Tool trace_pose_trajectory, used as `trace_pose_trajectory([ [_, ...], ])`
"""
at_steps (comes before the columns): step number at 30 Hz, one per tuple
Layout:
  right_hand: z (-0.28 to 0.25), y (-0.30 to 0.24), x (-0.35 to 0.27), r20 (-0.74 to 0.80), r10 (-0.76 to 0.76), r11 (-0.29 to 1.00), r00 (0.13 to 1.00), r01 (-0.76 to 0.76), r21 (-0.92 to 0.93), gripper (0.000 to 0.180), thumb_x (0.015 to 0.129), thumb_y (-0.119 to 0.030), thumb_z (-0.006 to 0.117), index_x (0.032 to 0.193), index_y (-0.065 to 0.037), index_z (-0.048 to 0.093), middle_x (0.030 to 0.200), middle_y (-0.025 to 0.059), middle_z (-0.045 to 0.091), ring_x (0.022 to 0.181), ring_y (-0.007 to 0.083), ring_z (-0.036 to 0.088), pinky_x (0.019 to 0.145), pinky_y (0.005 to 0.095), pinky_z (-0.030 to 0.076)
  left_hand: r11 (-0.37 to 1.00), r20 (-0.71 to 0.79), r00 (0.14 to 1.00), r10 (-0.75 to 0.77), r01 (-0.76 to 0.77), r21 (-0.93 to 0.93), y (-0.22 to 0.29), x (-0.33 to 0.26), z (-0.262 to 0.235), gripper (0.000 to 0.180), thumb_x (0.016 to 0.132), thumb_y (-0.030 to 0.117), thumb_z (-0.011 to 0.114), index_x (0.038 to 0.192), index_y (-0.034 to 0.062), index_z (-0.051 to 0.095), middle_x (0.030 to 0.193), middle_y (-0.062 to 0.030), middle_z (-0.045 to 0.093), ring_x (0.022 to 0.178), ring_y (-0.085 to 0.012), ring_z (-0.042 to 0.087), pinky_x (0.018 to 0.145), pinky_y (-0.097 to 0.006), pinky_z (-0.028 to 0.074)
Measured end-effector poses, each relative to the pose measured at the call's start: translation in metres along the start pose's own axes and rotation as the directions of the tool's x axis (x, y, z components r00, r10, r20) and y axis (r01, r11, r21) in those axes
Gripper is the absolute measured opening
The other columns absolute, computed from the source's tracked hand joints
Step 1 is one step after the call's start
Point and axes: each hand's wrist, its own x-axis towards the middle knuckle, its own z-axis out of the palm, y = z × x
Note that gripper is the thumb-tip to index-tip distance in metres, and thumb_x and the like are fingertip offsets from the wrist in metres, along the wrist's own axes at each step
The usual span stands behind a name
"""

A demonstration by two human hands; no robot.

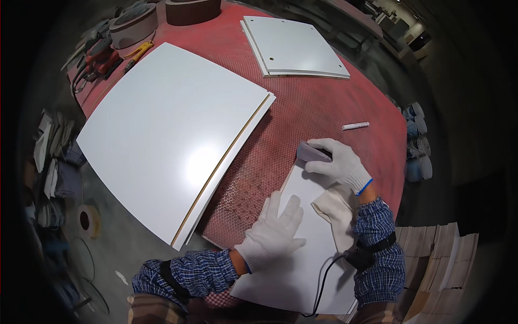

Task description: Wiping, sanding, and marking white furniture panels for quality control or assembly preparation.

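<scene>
A white panel (275, 283) lies in front of me, close to my body. My left hand (273, 231), in a white knit glove, rests on its left side with the fingers spread. Toward the panel's far end, my gloved right hand (338, 160) grips a grey-purple sanding block (312, 153) between thumb and fingers. The block stands tilted at the far edge; its underside is hidden. A folded cream cloth (335, 212) lies on the panel beside my right wrist. Part of the panel is covered by my right forearm.
Stacked white panels (172, 135) lie to the left on a red mesh-covered table (302, 105). Smaller drilled panels (294, 46) are at the back, a white marker (355, 126) at right. Sanding belts (133, 26) and a yellow-handled tool (141, 49) sit far left. A black cable (322, 286) hangs near my right arm.
</scene>
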Motion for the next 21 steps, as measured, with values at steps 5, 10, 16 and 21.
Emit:
trace_pose_trajectory([
  [5, 0.018, -0.020, 0.019, -0.160, -0.146, 0.989, 0.976, 0.146, -0.010, 0.064, 0.081, -0.049, 0.076, 0.131, -0.010, 0.066, 0.127, 0.0158, 0.067, 0.117, 0.0327, 0.064, 0.103, 0.0391, 0.049, 0.999, -0.019, 1.000, 0.021, -0.022, -0.044, -0.002, 0.004, 0.001, 0.074, 0.091, 0.049, 0.067, 0.140, -0.0044, 0.050, 0.150, -0.0285, 0.041, 0.132, -0.0623, 0.035, 0.112, -0.063, 0.037],
  [10, -0.038, 0.071, -0.026, -0.598, 0.293, 0.947, 0.746, -0.313, 0.074, 0.065, 0.086, -0.051, 0.073, 0.138, -0.015, 0.058, 0.140, 0.0117, 0.060, 0.125, 0.0326, 0.061, 0.104, 0.0437, 0.047, 0.998, -0.042, 0.999, -0.009, 0.007, -0.060, -0.001, 0.003, -0.004, 0.075, 0.089, 0.047, 0.069, 0.140, -0.0054, 0.050, 0.148, -0.0287, 0.042, 0.131, -0.0618, 0.037, 0.110, -0.063, 0.038],
  [16, -0.047, 0.186, -0.093, -0.630, 0.354, 0.725, 0.691, -0.628, -0.282, 0.078, 0.087, -0.052, 0.073, 0.147, -0.009, 0.048, 0.159, 0.0199, 0.038, 0.142, 0.0394, 0.042, 0.115, 0.0477, 0.036, 0.997, -0.028, 0.998, 0.048, -0.050, -0.058, 0.005, 0.009, -0.003, 0.074, 0.089, 0.044, 0.070, 0.140, -0.0056, 0.049, 0.148, -0.0289, 0.043, 0.129, -0.0619, 0.039, 0.108, -0.061, 0.041],
  [21, -0.014, 0.071, -0.110, -0.431, 0.020, 0.963, 0.902, -0.133, -0.233, 0.080, 0.085, -0.045, 0.074, 0.150, -0.008, 0.046, 0.159, 0.0246, 0.036, 0.143, 0.0435, 0.037, 0.120, 0.0510, 0.029, 1.000, -0.089, 0.996, -0.008, 0.007, -0.011, 0.000, -0.008, -0.012, 0.066, 0.089, 0.036, 0.071, 0.136, -0.0063, 0.050, 0.142, -0.0294, 0.046, 0.129, -0.0576, 0.041, 0.110, -0.058, 0.039],
])
